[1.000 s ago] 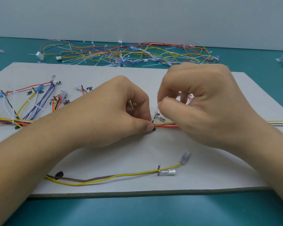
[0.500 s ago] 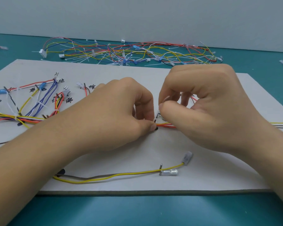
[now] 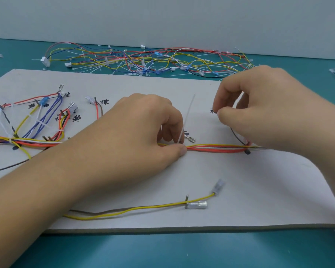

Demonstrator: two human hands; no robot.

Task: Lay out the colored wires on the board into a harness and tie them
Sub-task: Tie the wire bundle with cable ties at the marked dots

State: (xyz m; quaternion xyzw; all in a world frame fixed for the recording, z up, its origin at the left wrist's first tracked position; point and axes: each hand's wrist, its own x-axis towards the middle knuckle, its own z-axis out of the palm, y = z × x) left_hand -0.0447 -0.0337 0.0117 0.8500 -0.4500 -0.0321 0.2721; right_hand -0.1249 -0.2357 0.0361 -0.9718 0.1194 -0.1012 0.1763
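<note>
Grey board (image 3: 240,180), inked 棕 (image 3: 104,102), 黄 (image 3: 76,118); left hand (image 3: 135,132) clamped on wires (image 3: 217,148), right hand (image 3: 269,105) unclear.

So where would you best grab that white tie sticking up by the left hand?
Pinch the tie by its free upper half, coming from the right. It stands nearly upright and bare there, while the left hand covers its base at the bundle and blocks the left side.

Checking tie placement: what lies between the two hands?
Head view: red-and-yellow wire bundle from left hand to right hand, plus a white cable tie and metal terminal near the left.
</note>
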